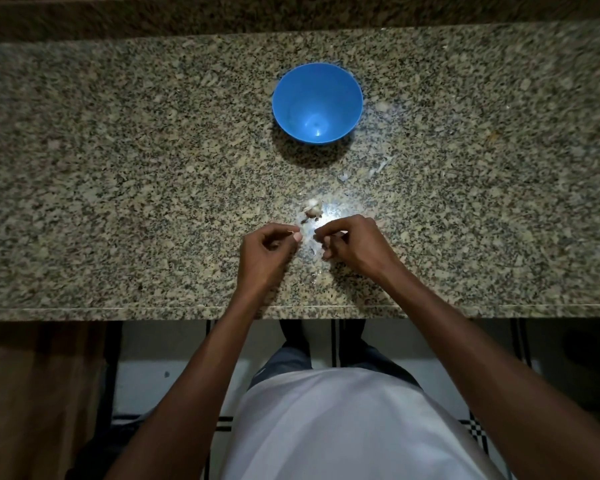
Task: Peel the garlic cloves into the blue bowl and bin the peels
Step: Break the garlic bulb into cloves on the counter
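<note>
A blue bowl (317, 102) stands upright on the granite counter (118, 168), and its inside looks bare. A small clump of garlic (313, 210) lies in a bright patch of light, just beyond my hands. My left hand (269, 247) has its fingers curled, and its thumb and forefinger pinch something tiny that I cannot make out. My right hand (349, 242) is curled too, gripping a pale bit that looks like a garlic clove (340, 234). Both hands hover close together above the counter, a little apart.
Thin scraps of garlic peel (378, 168) lie scattered on the counter between the bowl and my hands, with more flecks (314, 252) under my hands. The counter's front edge (187, 311) runs just below my wrists. A tiled floor shows underneath.
</note>
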`<state>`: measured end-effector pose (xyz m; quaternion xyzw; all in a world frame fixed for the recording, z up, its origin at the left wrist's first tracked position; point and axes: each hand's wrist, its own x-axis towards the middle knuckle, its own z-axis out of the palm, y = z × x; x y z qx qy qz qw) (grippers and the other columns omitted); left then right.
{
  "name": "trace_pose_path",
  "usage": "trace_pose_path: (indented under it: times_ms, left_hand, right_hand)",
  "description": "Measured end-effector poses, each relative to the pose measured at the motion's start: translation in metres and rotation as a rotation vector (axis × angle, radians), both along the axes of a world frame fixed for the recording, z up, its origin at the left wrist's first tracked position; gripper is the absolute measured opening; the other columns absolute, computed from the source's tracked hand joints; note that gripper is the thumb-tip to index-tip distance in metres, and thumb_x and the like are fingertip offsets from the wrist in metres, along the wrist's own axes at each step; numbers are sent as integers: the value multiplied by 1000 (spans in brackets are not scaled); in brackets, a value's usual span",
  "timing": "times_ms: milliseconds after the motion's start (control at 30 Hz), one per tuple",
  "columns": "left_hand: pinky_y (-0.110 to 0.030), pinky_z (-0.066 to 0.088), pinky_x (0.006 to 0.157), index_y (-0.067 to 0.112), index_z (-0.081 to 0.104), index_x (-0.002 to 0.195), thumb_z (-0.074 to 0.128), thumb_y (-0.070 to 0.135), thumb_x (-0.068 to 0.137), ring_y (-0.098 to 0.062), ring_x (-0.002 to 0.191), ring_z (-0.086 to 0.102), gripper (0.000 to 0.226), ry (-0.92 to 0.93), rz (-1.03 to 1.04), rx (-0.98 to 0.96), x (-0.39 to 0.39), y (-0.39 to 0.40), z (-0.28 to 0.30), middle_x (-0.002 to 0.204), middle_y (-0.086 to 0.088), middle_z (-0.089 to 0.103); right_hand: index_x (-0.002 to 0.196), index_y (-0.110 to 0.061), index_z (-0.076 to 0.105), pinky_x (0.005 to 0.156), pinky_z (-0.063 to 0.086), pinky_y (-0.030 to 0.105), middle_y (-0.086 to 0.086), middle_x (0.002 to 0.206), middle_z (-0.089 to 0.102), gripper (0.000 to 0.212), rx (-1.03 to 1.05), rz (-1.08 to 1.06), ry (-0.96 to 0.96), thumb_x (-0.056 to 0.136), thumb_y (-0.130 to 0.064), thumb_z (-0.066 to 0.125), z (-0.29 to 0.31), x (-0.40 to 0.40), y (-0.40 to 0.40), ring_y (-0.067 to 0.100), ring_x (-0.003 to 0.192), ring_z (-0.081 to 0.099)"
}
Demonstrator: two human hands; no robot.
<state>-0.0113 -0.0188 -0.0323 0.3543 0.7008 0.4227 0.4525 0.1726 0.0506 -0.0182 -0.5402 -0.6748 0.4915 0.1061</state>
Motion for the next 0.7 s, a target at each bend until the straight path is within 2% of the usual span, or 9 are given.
trace_pose_path:
  times_ms: [100, 167, 267, 400, 467, 533, 633, 700]
  left_hand:
    - [-18, 57, 79, 13, 80, 103, 77, 14, 92, -7, 97, 73, 12, 13, -21, 3, 2, 4, 2, 103, 4, 78]
    - [-28, 63, 79, 11, 79, 106, 74, 10, 93, -12, 94, 76, 13, -23, -38, -13, 9, 8, 5, 103, 1, 79]
    - [-37, 65, 78, 9, 75, 111, 77, 12, 92, -16, 90, 77, 19, -61, -71, -7, 20, 15, 10, 102, -4, 78]
    - [-35, 64, 70, 9, 62, 112, 81, 18, 89, -23, 82, 79, 31, -179, 15, -58, 27, 20, 15, 94, -10, 79]
    - [-27, 61, 62, 2, 67, 106, 78, 11, 90, -21, 76, 78, 22, -195, 31, -51, 28, 22, 15, 87, -9, 79]
    - [-22, 60, 63, -3, 72, 103, 75, 5, 92, -17, 76, 78, 14, -186, -13, -31, 30, 23, 14, 86, -4, 80]
    - [-26, 63, 71, -2, 74, 108, 72, 6, 94, -19, 85, 79, 16, -232, -16, -10, 29, 25, 14, 95, -3, 80]
    - [-32, 64, 79, 2, 75, 110, 77, 9, 91, -20, 94, 78, 20, -243, -17, -6, 28, 24, 13, 103, -5, 80]
  right_hand:
    - [116, -11, 78, 68, 66, 34, 0, 82, 79, 22, 76, -137, 50, 102, -10, 62, 3, 7, 5, 5, 68, 76]
    - [114, -17, 80, 74, 63, 25, -5, 96, 81, 18, 22, -156, 110, 99, -18, 70, 7, 11, 13, 1, 82, 76]
    - [121, -12, 78, 84, 63, 28, 0, 111, 80, 26, -174, -100, 309, 95, -15, 76, 10, 10, 17, 12, 98, 78]
    - [122, -6, 76, 78, 62, 24, 5, 111, 80, 32, -253, -130, 419, 90, -8, 80, 13, 10, 20, 17, 97, 79]
    - [123, -5, 75, 82, 63, 27, 7, 113, 80, 34, -314, -115, 462, 89, -9, 81, 14, 12, 23, 21, 100, 78]
    - [122, -3, 75, 89, 63, 35, 11, 112, 79, 32, -346, -92, 472, 90, -10, 80, 14, 14, 24, 28, 101, 78]
    - [112, 4, 75, 91, 63, 42, 20, 108, 78, 24, -321, -196, 456, 90, -6, 79, 11, 15, 24, 35, 101, 76]
    - [108, 6, 74, 92, 63, 43, 20, 106, 77, 23, -304, -254, 448, 89, -6, 81, 10, 16, 24, 36, 101, 76]
